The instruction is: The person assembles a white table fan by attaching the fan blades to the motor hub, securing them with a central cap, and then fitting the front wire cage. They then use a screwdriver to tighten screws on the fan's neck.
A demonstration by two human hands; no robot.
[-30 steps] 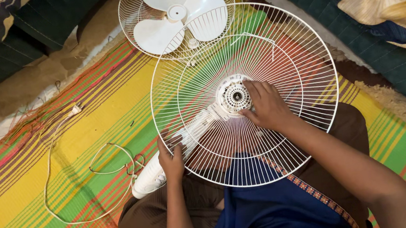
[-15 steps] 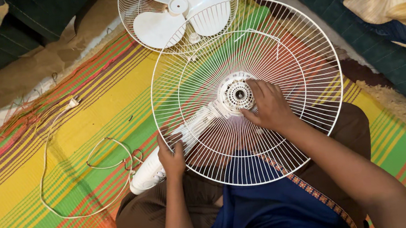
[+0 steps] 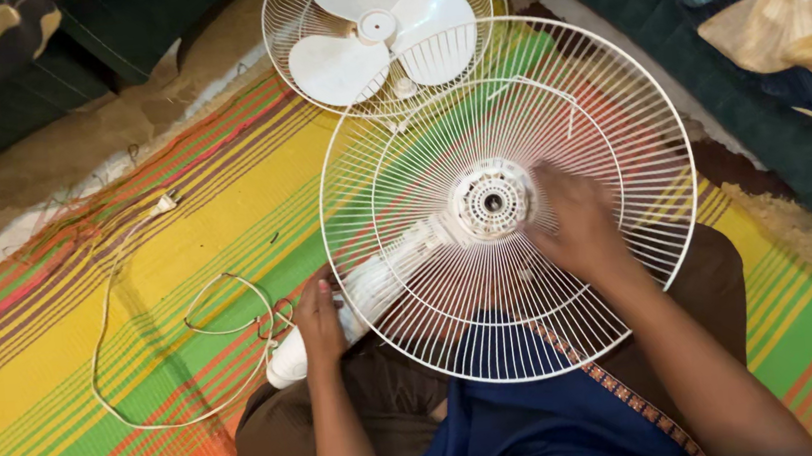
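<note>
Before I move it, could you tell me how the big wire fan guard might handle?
The wire guard is probably light, being mostly thin spokes and gaps. It may flex if lifted by the rim alone. The right hand rests near its hub, likely the stiffest spot.

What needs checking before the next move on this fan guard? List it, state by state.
1. Left hand steadying the white fan body: ok, it grips the body just outside the guard's rim.
2. Right hand at the centre hub: ok, it rests on the wire guard beside the hub.
3. Guard seated square on the hub: cannot tell, the hand covers one side.
4. Power cord unplugged: ok, the plug lies loose on the striped mat.
5. Fan blade out of the way: ok, it lies in the second guard beyond.
</note>
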